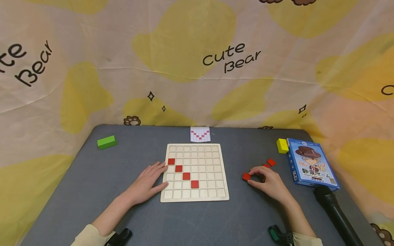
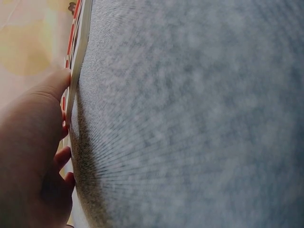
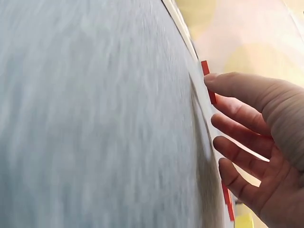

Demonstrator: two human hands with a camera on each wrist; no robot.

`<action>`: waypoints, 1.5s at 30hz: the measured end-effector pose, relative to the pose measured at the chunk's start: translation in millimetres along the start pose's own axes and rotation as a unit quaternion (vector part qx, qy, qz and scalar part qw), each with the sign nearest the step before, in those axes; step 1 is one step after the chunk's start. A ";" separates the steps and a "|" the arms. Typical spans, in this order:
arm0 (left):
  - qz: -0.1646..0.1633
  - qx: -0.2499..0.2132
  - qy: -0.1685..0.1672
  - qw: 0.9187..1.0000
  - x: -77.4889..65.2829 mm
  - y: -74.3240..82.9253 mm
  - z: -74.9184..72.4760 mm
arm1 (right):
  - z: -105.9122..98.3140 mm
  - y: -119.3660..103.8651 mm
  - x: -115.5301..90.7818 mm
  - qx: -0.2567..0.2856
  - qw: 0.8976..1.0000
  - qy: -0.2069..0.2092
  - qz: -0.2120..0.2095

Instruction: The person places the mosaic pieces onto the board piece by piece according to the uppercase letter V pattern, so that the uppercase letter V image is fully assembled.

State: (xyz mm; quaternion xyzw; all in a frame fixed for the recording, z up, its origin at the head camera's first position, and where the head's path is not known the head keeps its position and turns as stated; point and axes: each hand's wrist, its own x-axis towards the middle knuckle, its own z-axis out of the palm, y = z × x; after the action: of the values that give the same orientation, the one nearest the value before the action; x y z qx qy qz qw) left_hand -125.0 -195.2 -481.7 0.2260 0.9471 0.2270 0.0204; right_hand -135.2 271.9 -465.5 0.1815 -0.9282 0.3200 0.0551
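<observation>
A pale grid board (image 1: 209, 167) lies in the middle of the table, with several red square tiles set in a diagonal from upper left toward lower middle. My left hand (image 1: 147, 181) rests at the board's left edge, fingers stretched out, the thumb on its rim. In the left wrist view the thumb (image 2: 57, 85) touches the board's side (image 2: 80, 52). To the right of the board, my right hand (image 1: 271, 182) pinches a red tile (image 1: 246, 176) between thumb and index finger. The right wrist view shows this tile (image 3: 209, 83) held edge-on, the other fingers loosely bent.
Loose red tiles (image 1: 271, 162) lie just beyond the right hand. A yellow block (image 1: 282, 146), a blue game box (image 1: 312, 164) and a black microphone (image 1: 337, 212) stand at the right. A patterned card (image 1: 200, 134) lies behind the board; a green block (image 1: 106, 142) sits far left.
</observation>
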 end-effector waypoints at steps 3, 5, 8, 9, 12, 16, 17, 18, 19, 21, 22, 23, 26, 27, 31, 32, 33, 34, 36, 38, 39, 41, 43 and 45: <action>0.001 0.005 0.001 1.000 0.2 0.3 -1.0 | 6.0 -5.1 7.2 0.008 1.000 -0.006 0.000; 0.002 0.007 0.003 1.000 0.1 1.1 -2.1 | 10.0 -9.1 12.4 0.016 1.000 -0.008 -0.003; 0.007 0.006 0.010 1.000 0.1 3.1 -4.1 | 16.0 -16.2 20.3 0.025 1.000 -0.010 -0.008; 0.011 0.007 0.014 1.000 0.0 3.7 -4.6 | 18.2 -18.4 22.7 0.027 1.000 -0.010 -0.009; 0.016 0.010 0.020 1.000 0.2 4.7 -5.4 | 24.5 -26.5 29.1 0.033 0.999 -0.012 -0.011; 0.020 0.019 0.022 0.999 0.3 4.0 -5.4 | 35.5 -36.6 35.5 0.039 0.999 -0.020 -0.005; 0.021 0.021 0.022 0.999 0.2 3.9 -5.3 | 38.4 -39.1 36.8 0.041 0.999 -0.022 -0.004; 0.022 0.022 0.022 0.999 0.0 3.6 -5.2 | 41.5 -41.3 38.0 0.043 0.999 -0.023 -0.004; 0.023 0.023 0.022 0.999 0.0 3.5 -5.1 | 44.6 -43.6 39.2 0.043 0.999 -0.024 -0.006; 0.024 0.022 0.022 0.999 -0.1 3.5 -5.1 | 49.9 -48.5 41.3 0.045 0.999 -0.027 -0.011; 0.025 0.020 0.022 0.999 -0.1 3.6 -5.3 | 52.3 -51.0 42.4 0.048 0.998 -0.029 -0.015; 0.025 0.019 0.022 0.999 -0.2 3.8 -5.6 | 54.5 -53.5 43.4 0.050 0.998 -0.030 -0.019; 0.024 0.018 0.021 0.999 -0.2 4.1 -5.8 | 60.4 -61.3 46.5 0.058 0.997 -0.033 -0.030; 0.024 0.017 0.021 0.999 -0.2 4.1 -5.7 | 62.3 -63.9 47.6 0.059 0.997 -0.034 -0.032; 0.024 0.017 0.022 0.999 0.1 4.1 -5.2 | 68.0 -73.6 51.4 0.061 0.997 -0.035 -0.042; 0.025 0.018 0.022 0.999 0.1 4.1 -5.2 | 69.2 -75.8 52.2 0.060 0.997 -0.036 -0.044; 0.026 0.017 0.022 0.999 0.1 4.1 -5.0 | 70.3 -78.0 53.0 0.059 0.997 -0.039 -0.045; 0.027 0.016 0.023 0.999 0.2 4.1 -4.9 | 71.1 -80.3 53.6 0.060 0.996 -0.041 -0.046; 0.028 0.015 0.023 0.999 0.0 4.0 -4.8 | 72.9 -83.9 55.1 0.060 0.996 -0.048 -0.046; 0.028 0.013 0.024 0.999 0.0 3.9 -4.5 | 74.6 -86.7 56.5 0.059 0.996 -0.054 -0.048; 0.029 0.012 0.025 0.999 0.0 3.8 -4.4 | 75.4 -87.7 57.2 0.059 0.995 -0.056 -0.050; 0.029 0.012 0.025 0.999 -0.1 3.8 -4.3 | 77.1 -89.2 58.2 0.056 0.995 -0.061 -0.055; 0.029 0.013 0.025 0.999 -0.3 3.9 -4.3 | 78.8 -89.9 58.9 0.053 0.995 -0.062 -0.060; 0.028 0.013 0.024 0.999 -0.5 3.8 -4.4 | 80.4 -90.4 59.1 0.049 0.995 -0.063 -0.060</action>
State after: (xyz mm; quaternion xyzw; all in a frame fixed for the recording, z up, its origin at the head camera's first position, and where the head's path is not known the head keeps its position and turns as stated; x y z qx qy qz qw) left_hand -123.5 -194.2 -476.1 0.2471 0.9435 0.2204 -0.0119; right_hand -155.3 138.8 -464.1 0.2588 -0.9006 0.3491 0.0064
